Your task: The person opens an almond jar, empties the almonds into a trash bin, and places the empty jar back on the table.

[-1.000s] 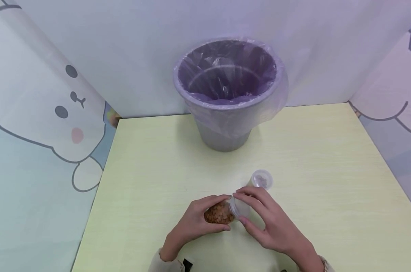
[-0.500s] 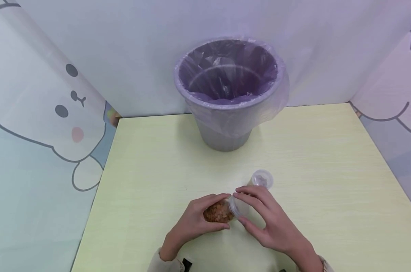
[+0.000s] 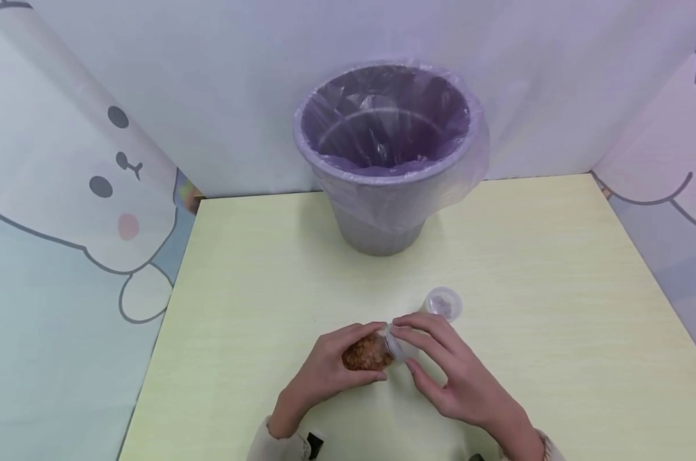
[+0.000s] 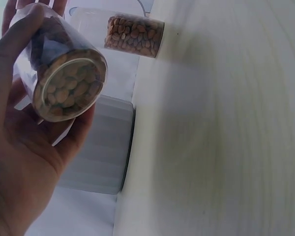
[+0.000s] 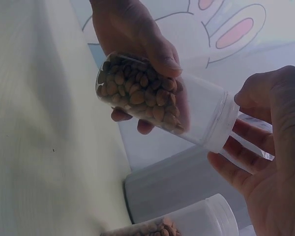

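Lower centre of head view: left hand (image 3: 319, 378) grips tilted clear jar (image 3: 366, 353), part-filled with brown nuts (image 5: 137, 91). Right hand (image 3: 454, 378), just right of it, pinches jar's white cap (image 5: 220, 129) between thumb and fingertips. Second jar (image 3: 442, 303) upright, near, right of centre. Lined bin (image 3: 385, 150) upper centre. Risk: cap releasing while jar tilted; nuts would likely spill onto table (image 3: 555, 269).

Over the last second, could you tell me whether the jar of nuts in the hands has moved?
Yes, slightly. In the head view the held jar has shifted a little toward the bin and to the left, while the second jar on the table stayed put.
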